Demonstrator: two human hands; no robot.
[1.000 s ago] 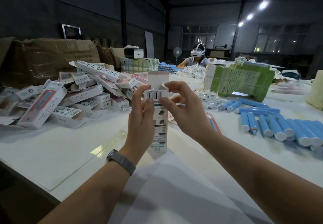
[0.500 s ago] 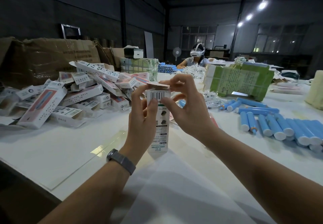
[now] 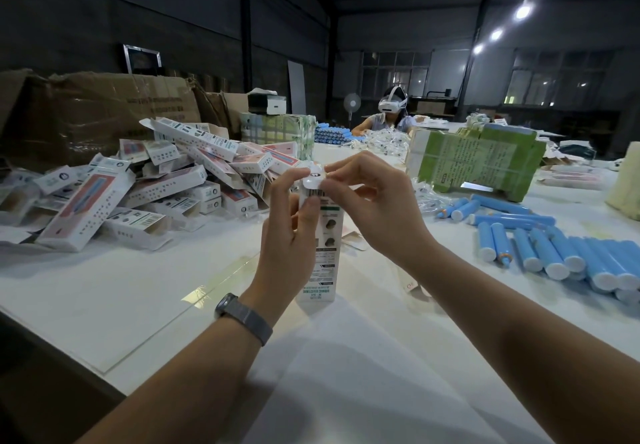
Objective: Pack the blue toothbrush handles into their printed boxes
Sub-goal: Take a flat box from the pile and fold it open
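a tall printed box (image 3: 323, 253) stood upright on the white tabletop (image 3: 138, 291), right in the middle, with its bottom end touching the top. the left hand (image 3: 289, 235) held the box from the left side, its fingers (image 3: 294, 183) curled around it and the thumb pressed on the front near the barcode. the right hand (image 3: 374, 208) was at the top of the box, and its fingers (image 3: 349, 166) pinched the little white top flap (image 3: 313, 180), which was bent over the opening. a grey watch (image 3: 242, 317) sat on the left wrist.

the blue toothbrush handles (image 3: 554, 253) lay on the tabletop to the right, well apart from the box, many side by side with white ends facing near. a few more lay a bit farther back.

on the left was a big messy pile of printed boxes (image 3: 166, 194), some with open flaps. behind the pile stood brown cardboard cartons (image 3: 100, 111). a green wrapped bundle (image 3: 478, 163) sat on the tabletop behind the right hand. far back, another person (image 3: 391, 114) with a white headset sat at the tabletop.
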